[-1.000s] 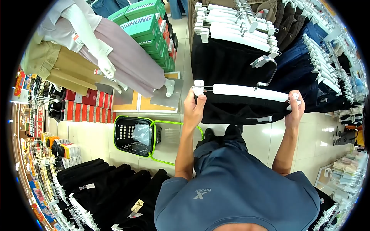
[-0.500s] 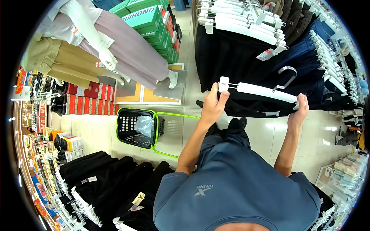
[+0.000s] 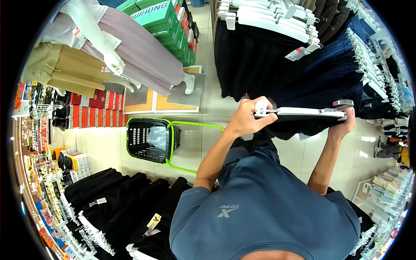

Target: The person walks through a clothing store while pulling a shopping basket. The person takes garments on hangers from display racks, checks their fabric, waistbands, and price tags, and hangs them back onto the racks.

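Head view: white hanger [image 3: 299,112] gripped at its ends by left hand [image 3: 250,118] and right hand [image 3: 344,125].
It should be held level, the black garment [image 3: 288,126] unbunched.

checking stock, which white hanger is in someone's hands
The white hanger gripped between left hand and right hand; other white hangers hang in rows, unheld.

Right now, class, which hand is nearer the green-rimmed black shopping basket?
Left: the left hand is right of the shopping basket; the right hand is farther that way.
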{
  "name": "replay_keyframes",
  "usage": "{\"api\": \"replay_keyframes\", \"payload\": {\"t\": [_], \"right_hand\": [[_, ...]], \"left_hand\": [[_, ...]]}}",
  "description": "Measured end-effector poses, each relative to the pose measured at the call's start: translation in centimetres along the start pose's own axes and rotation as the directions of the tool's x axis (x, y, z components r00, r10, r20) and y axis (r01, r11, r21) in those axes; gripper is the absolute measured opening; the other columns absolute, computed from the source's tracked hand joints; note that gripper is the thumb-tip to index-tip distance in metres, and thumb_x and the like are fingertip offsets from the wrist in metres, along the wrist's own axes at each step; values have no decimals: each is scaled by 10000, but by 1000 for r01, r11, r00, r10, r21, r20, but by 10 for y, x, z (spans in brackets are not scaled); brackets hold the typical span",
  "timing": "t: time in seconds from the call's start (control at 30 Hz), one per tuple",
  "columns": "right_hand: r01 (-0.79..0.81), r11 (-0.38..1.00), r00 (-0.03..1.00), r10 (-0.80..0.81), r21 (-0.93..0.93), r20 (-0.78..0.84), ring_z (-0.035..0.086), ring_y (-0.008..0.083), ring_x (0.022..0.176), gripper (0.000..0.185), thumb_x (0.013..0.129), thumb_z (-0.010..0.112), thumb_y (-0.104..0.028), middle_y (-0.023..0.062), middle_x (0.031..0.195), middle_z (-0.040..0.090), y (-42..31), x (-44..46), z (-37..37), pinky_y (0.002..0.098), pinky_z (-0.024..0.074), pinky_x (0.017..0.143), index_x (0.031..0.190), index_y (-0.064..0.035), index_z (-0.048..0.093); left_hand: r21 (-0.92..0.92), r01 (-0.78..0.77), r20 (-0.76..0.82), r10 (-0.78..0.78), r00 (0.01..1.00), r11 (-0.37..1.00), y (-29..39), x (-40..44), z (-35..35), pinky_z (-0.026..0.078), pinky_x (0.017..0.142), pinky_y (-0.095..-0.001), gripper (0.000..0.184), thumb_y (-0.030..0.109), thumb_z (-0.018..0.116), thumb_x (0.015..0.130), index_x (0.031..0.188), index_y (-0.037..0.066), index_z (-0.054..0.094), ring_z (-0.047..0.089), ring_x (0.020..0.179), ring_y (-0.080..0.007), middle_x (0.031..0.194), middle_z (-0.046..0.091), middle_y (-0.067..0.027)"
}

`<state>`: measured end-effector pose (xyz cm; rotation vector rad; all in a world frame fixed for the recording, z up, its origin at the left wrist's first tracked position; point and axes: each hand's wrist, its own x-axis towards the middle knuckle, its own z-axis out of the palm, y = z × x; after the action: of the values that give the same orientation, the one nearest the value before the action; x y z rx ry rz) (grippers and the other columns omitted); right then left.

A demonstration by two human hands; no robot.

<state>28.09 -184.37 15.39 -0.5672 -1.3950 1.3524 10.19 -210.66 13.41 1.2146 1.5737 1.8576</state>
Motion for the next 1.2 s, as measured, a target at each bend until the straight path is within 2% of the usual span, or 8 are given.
{"api": "replay_keyframes", "payload": {"t": [0.2, 0.33, 0.5, 0.73, 0.87, 1.0, 1.07, 1.2], "right_hand": [[-157, 987, 986, 155, -24, -58, 547, 151, 741, 289, 900, 399, -260, 94, 785, 604, -6, -7, 16, 257, 421, 719, 890, -16, 553], [-142, 977, 990, 140, -159, -27, 569, 207, 1001, 433, 958, 400, -360, 149, 1158, 567, 11, -10, 12, 308, 438, 877, 1204, -14, 486], [356, 779, 934, -289, -517, 208, 335, 290, 1297, 463, 914, 393, -192, 193, 1404, 351, -5, -35, 41, 377, 218, 1078, 1322, 26, 418], [660, 634, 694, -310, -403, 650, 366, 353, 1289, 399, 809, 482, -271, 164, 1226, 531, -38, -37, 72, 503, 159, 1094, 1100, -11, 565], [699, 601, 630, -260, -388, 732, 584, 321, 969, 676, 768, 497, -710, 83, 821, 569, -45, -32, 79, 546, 137, 1084, 813, -37, 554], [639, 717, 680, -356, -280, 641, 585, 249, 765, 680, 850, 377, -670, 66, 667, 540, -34, -27, 83, 475, 265, 1042, 655, -38, 536], [716, 679, 607, -496, -159, 621, 575, 245, 699, 577, 937, 315, -428, 65, 553, 492, -16, -14, 76, 461, 315, 1002, 564, -30, 503], [516, 856, 672, -429, 33, 604, 494, 233, 716, 624, 974, 86, -353, 85, 541, 473, 14, 32, 33, 440, 249, 1038, 573, -70, 471]], "left_hand": [[18, -161, -243, 160, 957, 987, -3, -5, 15, 370, 467, -257, 206, 49, 760, 696, 726, 12, 560, 510, 479, -137, 580, 557, -48], [269, -402, -242, 465, 851, 875, -1, 0, 14, 373, 452, -285, 220, 19, 767, 643, 742, 15, 571, 505, 471, -187, 613, 582, -63], [295, -544, -196, 607, 770, 786, 3, 4, 12, 353, 438, -301, 249, -7, 760, 582, 738, 36, 571, 476, 463, -198, 598, 549, -45], [434, -597, -146, 707, 692, 675, 17, 5, 10, 366, 449, -288, 249, 74, 791, 630, 717, 42, 560, 480, 467, -193, 575, 512, -34], [446, -623, -108, 730, 675, 643, 20, 2, 18, 386, 459, -286, 245, 47, 767, 593, 727, 30, 562, 493, 468, -191, 583, 512, -36], [432, -585, -152, 694, 703, 687, 26, -6, 34, 394, 468, -286, 249, 29, 721, 534, 733, 44, 572, 508, 486, -198, 599, 501, -37], [425, -558, -116, 654, 747, 713, 32, -12, 48, 417, 516, -289, 280, 118, 758, 585, 792, 48, 583, 527, 536, -197, 626, 503, -34], [97, -585, 181, 564, 806, 805, 30, -27, 80, 477, 747, -371, 708, 367, 783, 636, 1181, 10, 505, 583, 882, -259, 1042, 569, -118]]}}
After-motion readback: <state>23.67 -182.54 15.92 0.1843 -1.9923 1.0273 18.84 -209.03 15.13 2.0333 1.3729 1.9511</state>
